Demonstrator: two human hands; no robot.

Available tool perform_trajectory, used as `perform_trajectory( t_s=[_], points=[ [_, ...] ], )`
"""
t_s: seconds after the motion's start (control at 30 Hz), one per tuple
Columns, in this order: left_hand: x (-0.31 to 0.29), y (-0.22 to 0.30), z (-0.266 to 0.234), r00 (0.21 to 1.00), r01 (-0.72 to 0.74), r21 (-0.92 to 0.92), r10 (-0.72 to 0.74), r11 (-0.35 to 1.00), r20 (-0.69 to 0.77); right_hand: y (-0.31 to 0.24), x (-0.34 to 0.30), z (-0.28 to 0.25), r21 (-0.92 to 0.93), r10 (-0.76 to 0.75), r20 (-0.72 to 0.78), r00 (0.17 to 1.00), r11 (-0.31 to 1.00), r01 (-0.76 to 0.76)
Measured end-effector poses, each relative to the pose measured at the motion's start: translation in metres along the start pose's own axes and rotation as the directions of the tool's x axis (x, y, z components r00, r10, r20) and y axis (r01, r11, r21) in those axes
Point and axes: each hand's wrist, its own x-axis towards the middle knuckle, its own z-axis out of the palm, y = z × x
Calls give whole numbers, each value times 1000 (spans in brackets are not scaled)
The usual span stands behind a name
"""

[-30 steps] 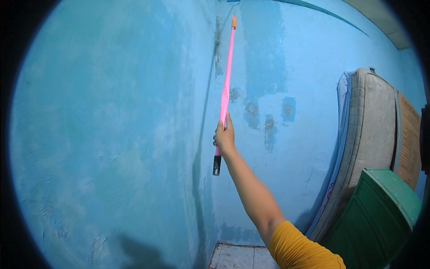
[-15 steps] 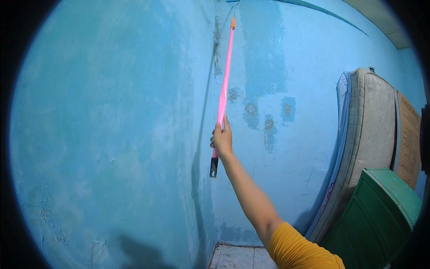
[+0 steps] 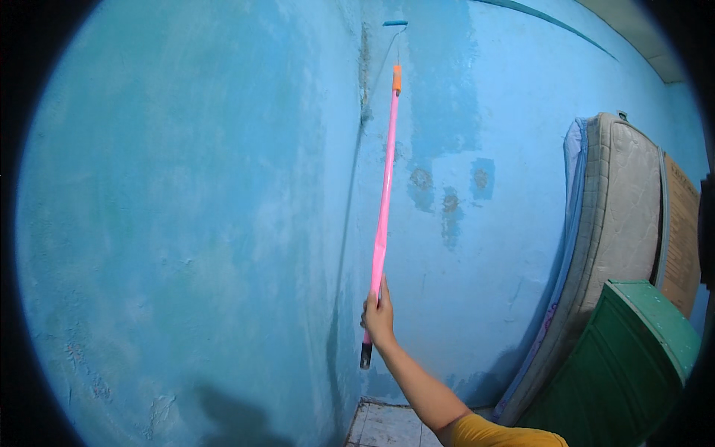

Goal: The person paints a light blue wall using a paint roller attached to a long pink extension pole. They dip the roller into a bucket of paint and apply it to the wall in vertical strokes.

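My right hand (image 3: 379, 319) is wrapped round a long pink pole (image 3: 387, 171) near its black lower end. An orange handle (image 3: 397, 79) joins the pole's top to a thin wire frame. That frame carries a small blue paint roller (image 3: 395, 23), which is at the far wall (image 3: 514, 223) close to the corner; whether it touches, I cannot make out. Darker blue paint (image 3: 443, 89) covers a wide upright band beside the roller. Below it are several rough grey spots, some ringed with darker paint. My left hand is out of sight.
A blue side wall (image 3: 179, 194) with peeling paint rises at the left. At the right a mattress (image 3: 629, 201) leans on the far wall, beside a brown cardboard sheet (image 3: 679, 231). In front stands a green panelled piece of furniture (image 3: 611, 365). Pale floor tiles (image 3: 387, 425) show below.
My right hand has moved down and slightly right with the pole. The roller has come down the far wall, from the picture's top edge into full view.
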Motion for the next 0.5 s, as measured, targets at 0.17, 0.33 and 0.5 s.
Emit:
perform_trajectory(
  t_s=[0.17,0.33,0.5],
  points=[
    [8,-23,-2,998,49,-80,-46,996,40,-10,-2,9,106,17,31,999,994,-20],
    [4,-11,-3,996,45,-47,-41,998,77,-87,83,29,136,-63,28,998,989,59],
    [3,-8,1,986,143,-53,-138,988,89,-122,122,31,200,-67,48,997,978,57]
  ],
)
